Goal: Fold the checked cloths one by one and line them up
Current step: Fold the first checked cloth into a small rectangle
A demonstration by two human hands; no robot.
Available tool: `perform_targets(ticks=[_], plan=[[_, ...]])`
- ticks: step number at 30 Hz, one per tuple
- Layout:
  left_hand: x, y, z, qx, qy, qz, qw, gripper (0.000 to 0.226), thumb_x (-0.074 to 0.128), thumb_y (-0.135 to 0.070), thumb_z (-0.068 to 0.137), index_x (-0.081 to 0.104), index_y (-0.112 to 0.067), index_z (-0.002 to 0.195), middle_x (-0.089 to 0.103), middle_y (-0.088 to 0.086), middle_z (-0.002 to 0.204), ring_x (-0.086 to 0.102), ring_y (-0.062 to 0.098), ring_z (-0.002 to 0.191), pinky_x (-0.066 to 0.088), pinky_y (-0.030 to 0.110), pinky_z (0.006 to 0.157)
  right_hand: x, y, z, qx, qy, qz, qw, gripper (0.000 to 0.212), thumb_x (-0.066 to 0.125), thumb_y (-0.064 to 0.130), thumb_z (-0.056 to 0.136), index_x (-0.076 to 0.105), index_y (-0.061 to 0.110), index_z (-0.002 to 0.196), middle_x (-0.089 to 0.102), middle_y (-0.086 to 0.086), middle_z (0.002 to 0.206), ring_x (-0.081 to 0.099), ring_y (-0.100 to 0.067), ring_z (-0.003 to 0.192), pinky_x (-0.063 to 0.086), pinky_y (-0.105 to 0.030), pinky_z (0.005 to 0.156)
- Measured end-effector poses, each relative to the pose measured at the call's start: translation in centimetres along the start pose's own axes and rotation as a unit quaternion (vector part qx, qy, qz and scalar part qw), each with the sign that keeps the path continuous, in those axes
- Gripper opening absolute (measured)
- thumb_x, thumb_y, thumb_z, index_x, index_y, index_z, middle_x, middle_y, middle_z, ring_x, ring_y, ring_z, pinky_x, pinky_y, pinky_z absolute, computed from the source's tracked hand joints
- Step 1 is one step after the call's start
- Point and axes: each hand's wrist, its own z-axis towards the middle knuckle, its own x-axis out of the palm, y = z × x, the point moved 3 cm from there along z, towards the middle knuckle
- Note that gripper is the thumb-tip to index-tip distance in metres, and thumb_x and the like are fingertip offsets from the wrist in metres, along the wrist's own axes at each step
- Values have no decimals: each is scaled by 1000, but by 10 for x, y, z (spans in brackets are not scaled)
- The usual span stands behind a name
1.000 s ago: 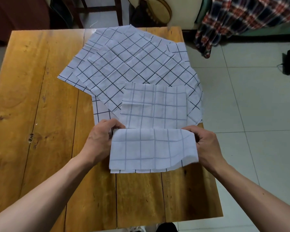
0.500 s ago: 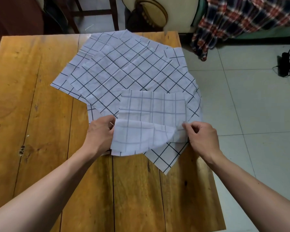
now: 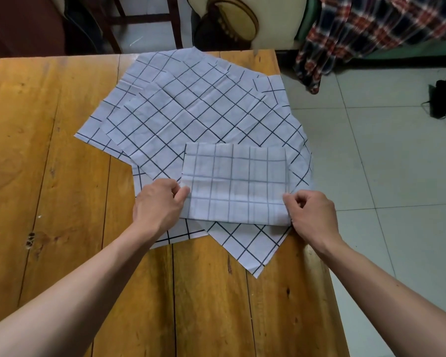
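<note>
Head view: I see the folded white cloth with thin dark checks (image 3: 236, 184) lying flat on the spread pile of unfolded white checked cloths (image 3: 191, 109), toward 4 o'clock of the orange-brown wooden plank surface (image 3: 49, 155); my left hand (image 3: 160, 204) pinches its 9 o'clock edge, fingers curled; my right hand (image 3: 310, 215) pinches its 4 o'clock corner, fingers curled; a red and navy plaid blanket (image 3: 371, 29) hangs at 1 o'clock over the pale tiled floor (image 3: 397, 163).

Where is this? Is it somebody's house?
Probably a room in a home. There is a worn wooden table, a pale tiled floor, and a plaid blanket draped over furniture behind it.
</note>
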Motion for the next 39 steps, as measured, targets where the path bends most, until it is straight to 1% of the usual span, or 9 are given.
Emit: perform_targets(ticks=[3, 7, 16, 20, 23, 25, 29, 33, 39], plan=[[0, 0, -3, 0, -4, -4, 1000, 36, 52, -44, 98, 61, -19, 74, 65, 0, 75, 62, 20, 76, 44, 33, 66, -4, 5, -4, -7, 2, 24, 1000, 28, 65, 38, 89, 64, 19, 69, 62, 3, 61, 57, -13, 59, 45, -28, 55], [1, 2, -7, 5, -14, -21, 1000, 33, 53, -46, 97, 63, -20, 81, 68, 0, 83, 64, 20, 80, 53, 39, 74, -8, 6, -14, -23, 1, 19, 1000, 10, 72, 30, 84, 65, 24, 87, 65, 5, 68, 63, -9, 67, 54, -27, 64], [4, 1, -8, 18, -53, -7, 998, 29, 57, -45, 95, 62, -19, 83, 65, -2, 73, 63, 19, 72, 55, 38, 68, -5, 7, -9, -45, -19, 3, 999, 7, 72, 20, 83, 66, 19, 85, 64, 7, 68, 63, -9, 66, 57, -30, 65], [2, -2, -17, 36, -92, -16, 995, 28, 64, -42, 93, 54, -19, 106, 61, -5, 77, 60, 18, 71, 52, 37, 64, -5, 6, -8, -60, -25, -3, 998, 16, 72, 17, 84, 59, 20, 93, 61, 4, 71, 61, -13, 68, 57, -34, 69], [1, -11, -27, 96, -131, 5, 987, 32, 66, -38, 92, 54, -17, 113, 57, -1, 90, 56, 19, 72, 46, 35, 59, -5, 12, -14, -163, -49, -79, 982, 21, 70, 17, 85, 56, 21, 101, 57, 7, 81, 56, -15, 76, 53, -37, 69], [4, -21, -33, 167, -131, 36, 976, 30, 67, -34, 91, 57, -15, 113, 58, 3, 100, 57, 21, 78, 48, 35, 60, 0, 19, -19, -259, -42, -125, 957, 24, 73, 16, 83, 62, 17, 104, 58, 2, 93, 55, -18, 88, 51, -37, 76], [23, -38, -42, 278, -102, 93, 950, 30, 64, -32, 90, 62, -15, 115, 63, 4, 111, 57, 26, 100, 50, 42, 78, 21, 26, -23, -346, 24, -138, 928, 36, 73, 15, 83, 64, 12, 118, 58, -7, 123, 54, -26, 116, 51, -43, 94], [44, -49, -48, 309, -78, 106, 942, 29, 63, -26, 90, 63, -14, 116, 63, 3, 122, 57, 26, 109, 50, 43, 82, 46, 33, -24, -370, 92, -164, 910, 49, 50, 27, 96, 47, 10, 142, 40, -9, 152, 32, -25, 143, 32, -41, 117], [54, -48, -47, 311, -56, 127, 940, 33, 52, -31, 91, 62, -15, 117, 58, 2, 131, 53, 25, 119, 44, 39, 91, 61, 23, -22, -341, 135, -263, 892, 64, 17, 42, 99, 12, 14, 157, 1, -4, 165, -7, -17, 151, 0, -36, 123]])
